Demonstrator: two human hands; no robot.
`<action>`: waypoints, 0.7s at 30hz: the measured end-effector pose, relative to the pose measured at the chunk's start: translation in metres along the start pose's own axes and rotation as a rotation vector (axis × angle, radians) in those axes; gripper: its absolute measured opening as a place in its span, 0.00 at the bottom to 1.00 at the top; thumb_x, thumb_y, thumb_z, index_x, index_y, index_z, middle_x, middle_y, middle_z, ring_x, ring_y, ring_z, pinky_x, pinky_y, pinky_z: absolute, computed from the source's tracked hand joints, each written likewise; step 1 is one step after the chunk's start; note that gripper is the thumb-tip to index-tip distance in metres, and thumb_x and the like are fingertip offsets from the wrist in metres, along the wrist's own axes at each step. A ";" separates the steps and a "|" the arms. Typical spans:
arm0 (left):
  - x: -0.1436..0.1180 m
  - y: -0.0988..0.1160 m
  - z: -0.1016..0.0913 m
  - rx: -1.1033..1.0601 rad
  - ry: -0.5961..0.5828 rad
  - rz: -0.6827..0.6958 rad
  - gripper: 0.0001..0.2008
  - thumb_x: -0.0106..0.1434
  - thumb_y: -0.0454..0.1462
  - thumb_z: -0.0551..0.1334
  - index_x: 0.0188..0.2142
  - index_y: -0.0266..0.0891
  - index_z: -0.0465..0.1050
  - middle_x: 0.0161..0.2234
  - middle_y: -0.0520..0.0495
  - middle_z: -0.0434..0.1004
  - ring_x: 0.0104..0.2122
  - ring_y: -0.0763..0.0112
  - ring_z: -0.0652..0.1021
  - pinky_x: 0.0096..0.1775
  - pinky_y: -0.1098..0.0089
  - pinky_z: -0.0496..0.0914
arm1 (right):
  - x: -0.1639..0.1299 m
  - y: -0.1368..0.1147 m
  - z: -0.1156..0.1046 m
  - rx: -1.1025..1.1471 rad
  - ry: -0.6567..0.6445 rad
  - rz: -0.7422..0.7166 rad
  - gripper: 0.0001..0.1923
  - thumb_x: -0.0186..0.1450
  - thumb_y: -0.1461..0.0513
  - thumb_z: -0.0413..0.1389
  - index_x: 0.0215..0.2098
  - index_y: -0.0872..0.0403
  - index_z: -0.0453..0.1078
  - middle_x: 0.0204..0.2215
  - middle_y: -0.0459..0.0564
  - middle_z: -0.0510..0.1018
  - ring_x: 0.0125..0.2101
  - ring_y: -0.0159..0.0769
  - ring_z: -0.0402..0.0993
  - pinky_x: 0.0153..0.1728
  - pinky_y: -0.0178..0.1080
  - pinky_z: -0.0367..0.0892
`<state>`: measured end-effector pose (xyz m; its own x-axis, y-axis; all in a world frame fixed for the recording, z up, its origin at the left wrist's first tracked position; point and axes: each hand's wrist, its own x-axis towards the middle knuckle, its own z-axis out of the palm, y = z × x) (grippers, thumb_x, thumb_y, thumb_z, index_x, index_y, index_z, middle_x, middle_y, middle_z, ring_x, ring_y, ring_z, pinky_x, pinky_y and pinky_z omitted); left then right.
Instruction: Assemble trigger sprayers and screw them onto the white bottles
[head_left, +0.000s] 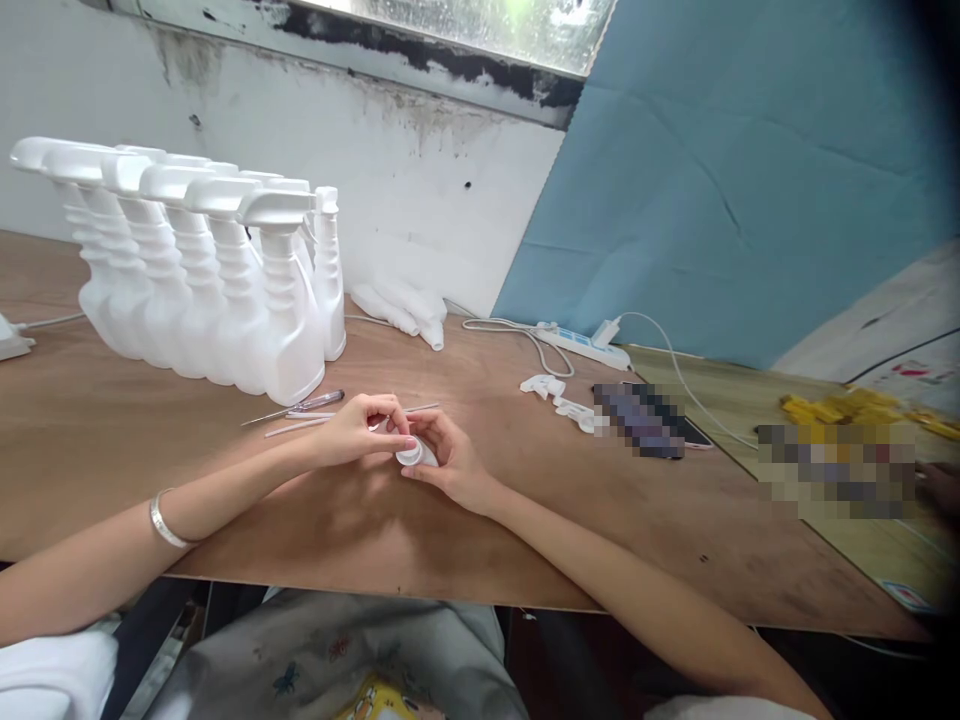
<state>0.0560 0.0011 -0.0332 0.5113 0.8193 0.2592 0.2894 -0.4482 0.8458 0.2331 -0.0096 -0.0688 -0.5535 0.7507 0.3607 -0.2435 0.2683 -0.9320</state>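
Observation:
Between both hands, low over the brown tabletop [525,520], is a white plastic spray head [409,456] with a round collar. My left hand [369,430] pinches it from the left, thumb and fingertips at the collar. From the right, my right hand [454,462] curls its fingers round the same part. Fingers cover much of it. Just behind my left hand lie a screwdriver [321,400] with a clear handle and thin white tubes [297,427]. A row of white spray bottles [289,340] stands upright at the left, tops fitted.
Loose white plastic pieces [409,305] lie by the wall. White trigger parts [576,412] rest near a partly blurred phone [694,432]. A power strip [585,346] with cables sits behind them. Yellow pieces [847,408] and another person's hand [939,484] are at far right.

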 end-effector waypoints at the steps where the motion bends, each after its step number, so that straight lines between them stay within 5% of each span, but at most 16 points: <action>1: 0.000 -0.001 0.000 0.015 -0.013 0.003 0.11 0.50 0.42 0.65 0.23 0.34 0.70 0.21 0.56 0.58 0.22 0.79 0.57 0.25 0.75 0.53 | 0.000 -0.001 0.000 0.001 -0.008 -0.003 0.26 0.48 0.65 0.63 0.44 0.51 0.60 0.40 0.48 0.69 0.44 0.34 0.66 0.49 0.43 0.59; 9: -0.002 -0.005 0.005 0.080 0.043 0.005 0.15 0.50 0.43 0.65 0.23 0.36 0.63 0.21 0.57 0.57 0.23 0.78 0.57 0.26 0.75 0.54 | 0.001 -0.003 -0.002 0.074 0.034 0.038 0.25 0.46 0.70 0.63 0.41 0.51 0.63 0.37 0.45 0.70 0.42 0.31 0.66 0.48 0.38 0.59; 15: -0.004 0.001 0.001 0.346 0.097 0.218 0.13 0.54 0.45 0.62 0.25 0.37 0.67 0.30 0.50 0.65 0.33 0.71 0.64 0.38 0.70 0.59 | 0.001 -0.002 -0.006 0.206 0.074 0.187 0.22 0.46 0.69 0.62 0.38 0.51 0.65 0.37 0.44 0.71 0.39 0.30 0.67 0.38 0.34 0.63; 21: -0.003 -0.002 -0.002 0.538 -0.014 0.396 0.14 0.49 0.46 0.66 0.28 0.38 0.69 0.36 0.48 0.67 0.37 0.67 0.67 0.42 0.65 0.58 | 0.002 -0.006 -0.007 0.279 0.063 0.235 0.17 0.45 0.71 0.56 0.33 0.53 0.65 0.32 0.44 0.72 0.35 0.30 0.67 0.34 0.32 0.59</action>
<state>0.0525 -0.0002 -0.0350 0.6716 0.5534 0.4927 0.4391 -0.8329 0.3370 0.2386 -0.0054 -0.0628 -0.5725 0.8100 0.1268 -0.3277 -0.0844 -0.9410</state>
